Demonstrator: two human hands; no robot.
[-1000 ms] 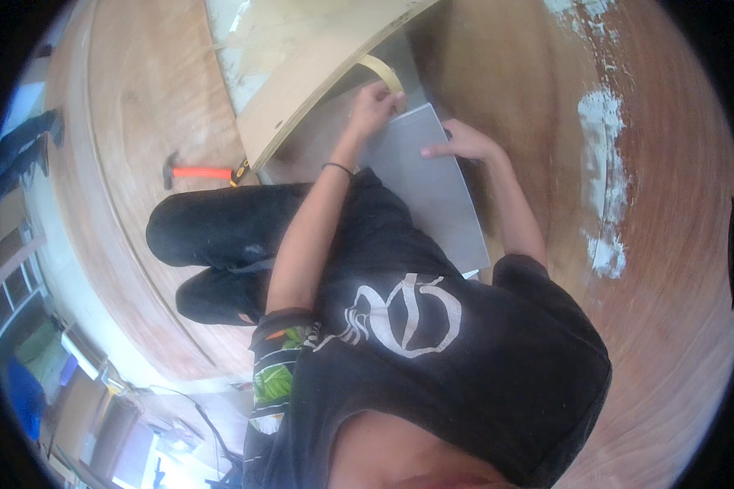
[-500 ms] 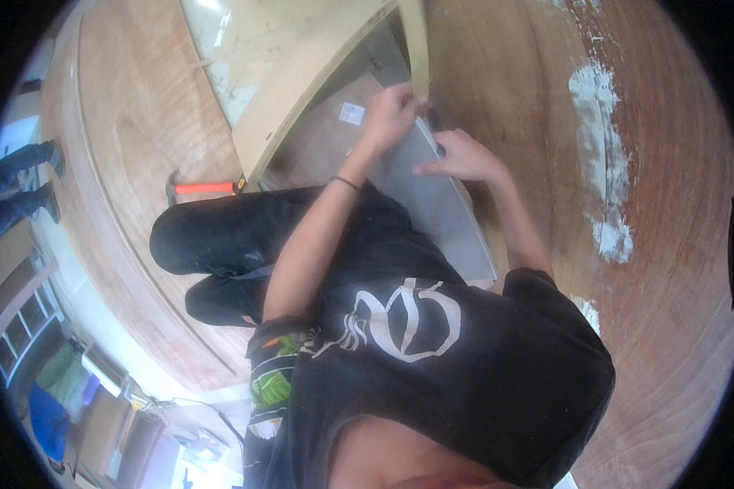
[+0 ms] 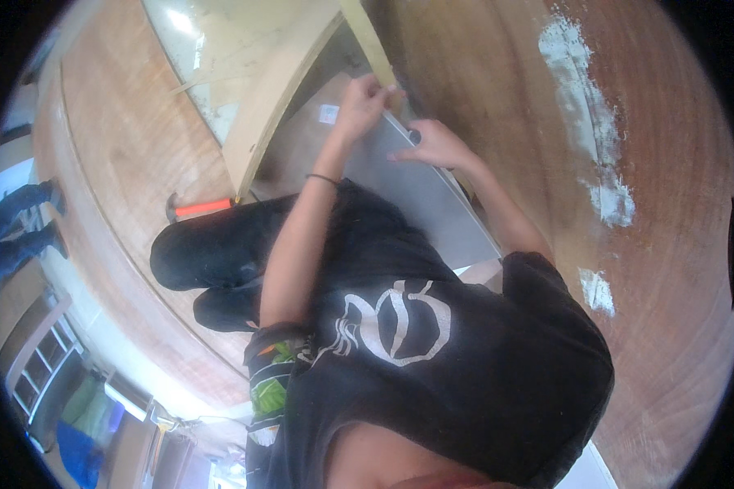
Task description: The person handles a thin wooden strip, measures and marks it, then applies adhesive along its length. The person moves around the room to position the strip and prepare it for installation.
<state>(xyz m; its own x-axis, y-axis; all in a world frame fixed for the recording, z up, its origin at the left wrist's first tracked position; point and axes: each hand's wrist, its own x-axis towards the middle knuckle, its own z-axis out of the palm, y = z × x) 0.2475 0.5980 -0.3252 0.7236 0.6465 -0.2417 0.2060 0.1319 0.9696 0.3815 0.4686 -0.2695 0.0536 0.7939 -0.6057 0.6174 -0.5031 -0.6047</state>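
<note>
Pale yellow, a narrow flat strip [image 3: 366, 37] was pinched in our left hand [image 3: 365, 104]. Our right hand [image 3: 436, 147] clasped a flat grey panel [image 3: 432, 200].

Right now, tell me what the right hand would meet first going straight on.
Probably the left hand, at the yellowish strip: the right hand, at the edge of the grey panel, points toward it, though depth is unclear.

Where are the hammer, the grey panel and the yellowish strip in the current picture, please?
Hammer [image 3: 205, 209]: head view, on its orange handle.
Grey panel [image 3: 434, 204]: head view, on the middle of its visible flat face.
Yellowish strip [image 3: 370, 42]: head view, midway along its visible length.
</note>
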